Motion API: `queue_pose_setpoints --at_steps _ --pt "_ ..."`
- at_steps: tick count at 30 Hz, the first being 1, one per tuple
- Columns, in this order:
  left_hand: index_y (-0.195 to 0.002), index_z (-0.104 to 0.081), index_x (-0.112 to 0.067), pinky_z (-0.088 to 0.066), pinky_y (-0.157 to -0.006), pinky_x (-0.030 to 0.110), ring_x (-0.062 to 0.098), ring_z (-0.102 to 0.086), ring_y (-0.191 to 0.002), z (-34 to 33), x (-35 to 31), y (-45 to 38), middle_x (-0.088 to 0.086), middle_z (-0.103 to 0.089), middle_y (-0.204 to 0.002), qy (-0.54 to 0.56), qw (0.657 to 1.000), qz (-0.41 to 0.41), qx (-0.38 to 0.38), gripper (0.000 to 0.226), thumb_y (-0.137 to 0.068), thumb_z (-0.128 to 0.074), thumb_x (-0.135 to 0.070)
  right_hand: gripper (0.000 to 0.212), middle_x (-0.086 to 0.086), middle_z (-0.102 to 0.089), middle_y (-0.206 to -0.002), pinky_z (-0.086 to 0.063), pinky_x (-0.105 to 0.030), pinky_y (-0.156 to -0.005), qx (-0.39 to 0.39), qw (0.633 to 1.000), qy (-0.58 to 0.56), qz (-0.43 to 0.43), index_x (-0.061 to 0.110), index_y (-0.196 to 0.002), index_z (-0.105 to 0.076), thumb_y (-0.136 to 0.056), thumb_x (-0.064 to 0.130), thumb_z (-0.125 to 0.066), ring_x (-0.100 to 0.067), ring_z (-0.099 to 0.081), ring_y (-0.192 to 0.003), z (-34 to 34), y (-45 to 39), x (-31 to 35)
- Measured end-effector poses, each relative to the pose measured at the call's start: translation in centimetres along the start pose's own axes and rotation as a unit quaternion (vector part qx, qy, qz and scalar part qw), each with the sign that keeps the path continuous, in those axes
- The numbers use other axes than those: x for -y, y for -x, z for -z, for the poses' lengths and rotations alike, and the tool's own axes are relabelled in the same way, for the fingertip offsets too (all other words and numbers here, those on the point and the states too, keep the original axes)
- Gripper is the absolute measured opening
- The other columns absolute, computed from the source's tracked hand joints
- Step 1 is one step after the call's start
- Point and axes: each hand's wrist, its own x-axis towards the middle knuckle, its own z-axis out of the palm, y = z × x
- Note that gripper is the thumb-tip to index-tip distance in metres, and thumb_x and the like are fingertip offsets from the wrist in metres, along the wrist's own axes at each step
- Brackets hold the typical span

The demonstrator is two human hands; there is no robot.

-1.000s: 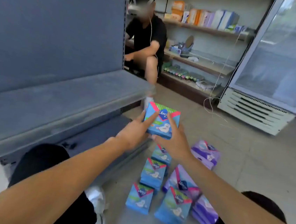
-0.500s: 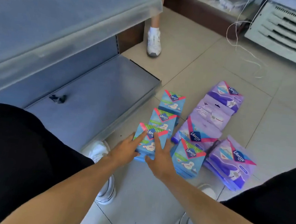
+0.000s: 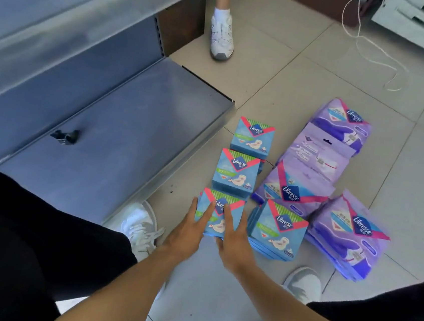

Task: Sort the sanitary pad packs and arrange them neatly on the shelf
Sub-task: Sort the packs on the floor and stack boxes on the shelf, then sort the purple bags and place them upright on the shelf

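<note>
Below, "Libresse" on the blue pack (image 3: 219, 213) under both hands (image 3: 187, 233).

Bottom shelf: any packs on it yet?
None visible. The bottom shelf carries only a small black clip; blue packs and purple packs lie on the floor.

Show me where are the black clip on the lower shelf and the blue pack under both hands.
black clip (image 3: 64, 136): head view, on its middle.
blue pack (image 3: 216, 225): head view, on its printed front between the hands.
</note>
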Motion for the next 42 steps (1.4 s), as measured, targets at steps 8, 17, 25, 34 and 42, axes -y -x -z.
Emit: queue_pose_setpoints --at_steps 8,17,25,34,42 --pt "-0.148 0.025 -0.038 -0.043 -0.106 0.038 0.032 0.003 -0.149 0.4 -0.9 0.5 0.011 0.031 -0.157 -0.061 0.995 0.066 0.047 0.109 -0.089 -0.059 -0.004 0.098 -0.015 0.023 -0.159 -0.044 -0.034 -0.102 0.069 0.993 0.074 -0.063 0.037 -0.152 0.015 -0.092 0.016 -0.06 -0.034 -0.016 -0.148 0.6 -0.2 1.6" --pt "-0.152 0.019 -0.034 -0.022 -0.119 0.042 0.04 0.015 -0.147 4.5 -3.2 2.9 0.013 0.031 -0.157 -0.146 0.984 0.088 0.055 0.103 -0.089 -0.06 -0.015 0.079 -0.021 0.015 -0.16 -0.014 -0.041 -0.12 0.028 0.984 0.172 -0.033 0.017 -0.157 -0.004 -0.094 0.028 -0.052 -0.037 0.002 -0.15 5.0 1.0 5.6" --pt "-0.155 0.002 -0.034 -0.01 -0.118 0.054 0.041 0.01 -0.148 13.2 -7.6 4.0 0.012 0.02 -0.161 -0.243 0.97 0.031 -0.01 0.096 -0.086 -0.064 -0.044 0.058 -0.007 -0.005 -0.164 -0.011 -0.054 -0.118 -0.01 0.962 0.268 0.044 0.03 -0.152 -0.025 -0.098 0.046 -0.04 -0.035 0.0 -0.15 13.5 2.3 7.6" --pt "-0.146 -0.034 -0.028 -0.035 -0.105 0.05 0.035 -0.031 -0.134 27.6 -19.1 1.6 0.012 -0.03 -0.145 -0.275 0.957 -0.036 -0.088 0.073 -0.082 -0.065 -0.047 0.051 -0.005 -0.041 -0.147 -0.026 -0.051 -0.109 -0.095 0.932 0.348 0.039 0.027 -0.143 -0.042 -0.097 0.05 -0.04 -0.031 -0.031 -0.137 32.7 1.6 10.8" --pt "-0.147 -0.037 -0.029 -0.04 -0.107 0.048 0.033 -0.041 -0.131 31.9 -24.4 -3.3 0.008 -0.039 -0.146 -0.216 0.973 -0.067 -0.055 0.079 -0.079 -0.07 -0.051 0.06 -0.014 -0.049 -0.139 -0.042 -0.045 -0.102 -0.1 0.967 0.232 -0.04 0.024 -0.145 -0.039 -0.091 0.045 -0.053 -0.034 -0.047 -0.125 38.2 -1.4 8.6"
